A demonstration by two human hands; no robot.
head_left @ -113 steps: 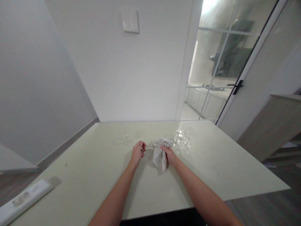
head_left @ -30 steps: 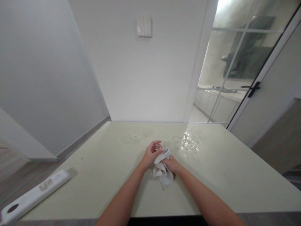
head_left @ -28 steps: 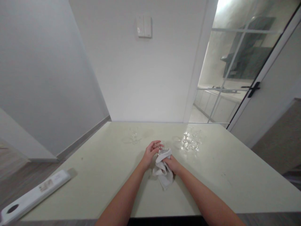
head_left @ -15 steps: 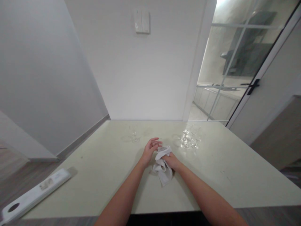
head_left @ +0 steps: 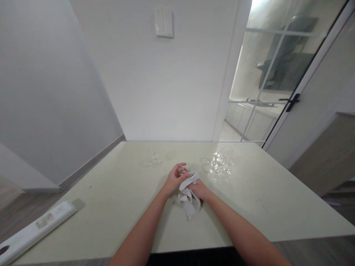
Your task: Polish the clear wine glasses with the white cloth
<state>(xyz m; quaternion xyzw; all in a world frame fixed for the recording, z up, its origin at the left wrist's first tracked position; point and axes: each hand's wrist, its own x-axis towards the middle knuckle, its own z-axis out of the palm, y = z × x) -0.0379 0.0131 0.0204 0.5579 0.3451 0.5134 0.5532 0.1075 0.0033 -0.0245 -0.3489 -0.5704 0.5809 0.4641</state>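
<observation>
In the head view, my left hand (head_left: 175, 178) curls its fingers round a small clear glass (head_left: 183, 171), whose outline is faint and partly covered by the fingers. My right hand (head_left: 199, 189) is closed on a white cloth (head_left: 189, 199), which is bunched against the glass and hangs down to the tabletop. Both hands are close together over the middle of the pale table (head_left: 116, 207). Beyond them to the right stands a cluster of several clear glasses (head_left: 222, 162). Farther left is more clear glassware (head_left: 154, 156), too faint to count.
A long white device with a dark oval hole (head_left: 36, 229) lies across the table's left front corner. Behind the table rises a white wall with a light switch (head_left: 163, 23). To the right is a glazed door with a black handle (head_left: 293, 101).
My left fingers have closed from a looser, spread pose round the glass beside the cloth. The whole view has shifted slightly; the glasses on the table stay in place.
</observation>
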